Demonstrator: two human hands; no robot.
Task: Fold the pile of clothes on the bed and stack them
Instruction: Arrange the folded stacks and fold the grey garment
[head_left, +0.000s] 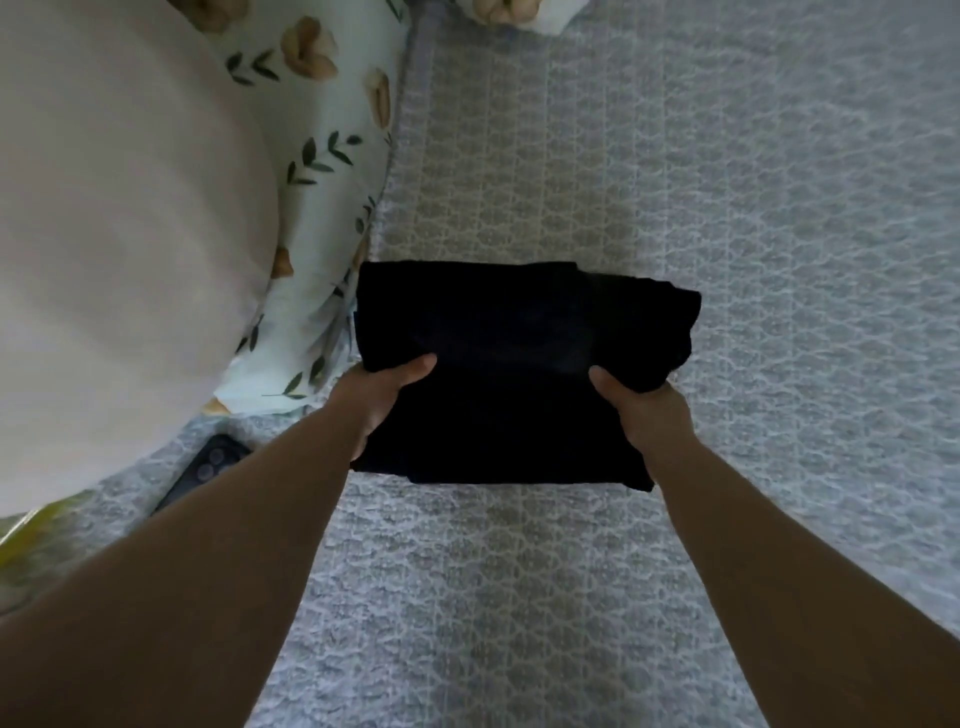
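A folded black garment sits in the middle of the bed as a thick dark rectangle. My left hand grips its left edge, thumb on top and fingers hidden underneath. Along the right edge my right hand holds it the same way, thumb over the cloth. The garment's right end bunches slightly. I cannot tell whether it rests on the bed or is lifted just above it.
The grey-blue patterned bedspread covers the bed. A large pale pink pillow and a floral pillow lie at the left. A dark phone lies on the bedspread beside my left forearm. Another floral cushion shows at the top.
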